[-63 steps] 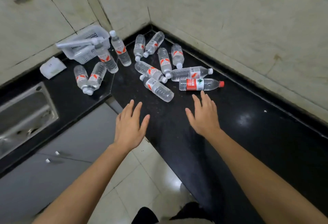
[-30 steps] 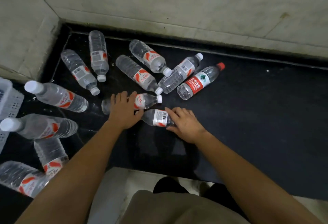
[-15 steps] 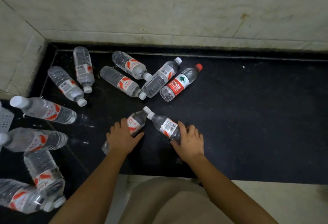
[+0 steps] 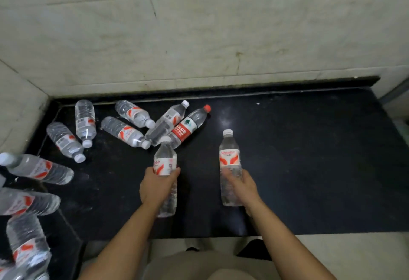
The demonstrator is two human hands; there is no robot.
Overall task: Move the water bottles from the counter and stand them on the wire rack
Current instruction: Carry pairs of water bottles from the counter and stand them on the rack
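The black table (image 4: 309, 169) carries loose bottles (image 4: 124, 131) lying flat toward its far left corner and along its left edge. Near the front edge, the left hand (image 4: 157, 185) grips the left bottle (image 4: 165, 160) and the right hand (image 4: 241, 185) grips the right bottle (image 4: 230, 157) around their lower bodies. Both bottles have their long axes raised and caps pointing away. The wire rack is not in view.

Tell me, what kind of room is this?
Probably a kitchen, though I can't be sure. A shiny black counter runs along a pale tiled wall into a corner, and water bottles lie scattered on it, with a pale floor below.
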